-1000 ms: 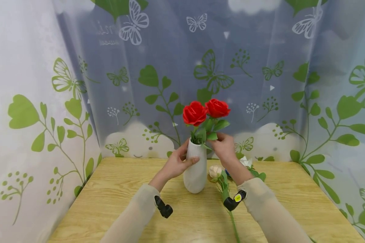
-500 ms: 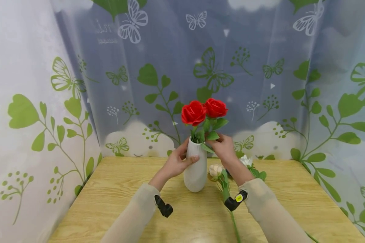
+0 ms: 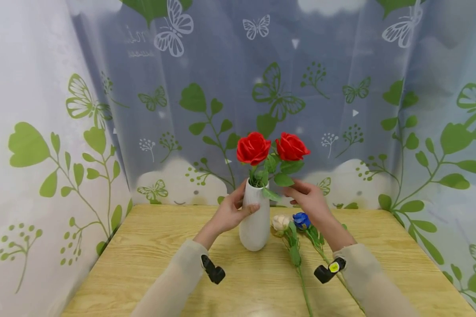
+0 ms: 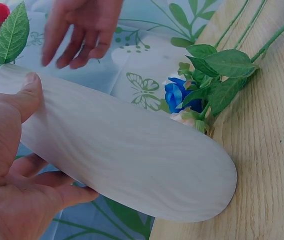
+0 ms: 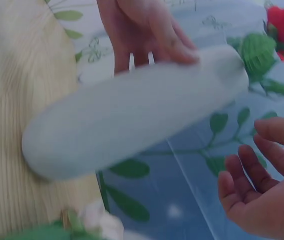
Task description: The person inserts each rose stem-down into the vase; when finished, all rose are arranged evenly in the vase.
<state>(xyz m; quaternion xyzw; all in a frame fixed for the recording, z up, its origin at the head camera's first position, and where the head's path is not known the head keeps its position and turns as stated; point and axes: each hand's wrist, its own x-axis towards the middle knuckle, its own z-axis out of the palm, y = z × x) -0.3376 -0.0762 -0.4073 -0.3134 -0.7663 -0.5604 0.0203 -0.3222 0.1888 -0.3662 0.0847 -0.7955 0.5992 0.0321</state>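
Note:
Upright on the table stands a white vase [image 3: 254,224], with two red roses in its mouth, one rose [image 3: 253,148] at the left and another rose [image 3: 291,147] leaning right. My left hand [image 3: 233,211] grips the vase's upper part, its thumb across the front, as the left wrist view also shows. To the right of the vase mouth my right hand [image 3: 310,200] hangs apart from vase and stems. In the right wrist view this right hand [image 5: 267,185] has loosely bent fingers with nothing between them. The stems inside the vase are hidden.
On the wooden table [image 3: 174,246], right of the vase, lie a cream rose [image 3: 280,223] and a blue rose [image 3: 301,220], stems pointing toward the front edge. A printed curtain [image 3: 214,66] surrounds the table at the back and sides.
My right hand has let go of the right red rose and moved right, away from the vase. That rose now leans further right. The blue rose has come into view. My left hand stays put.

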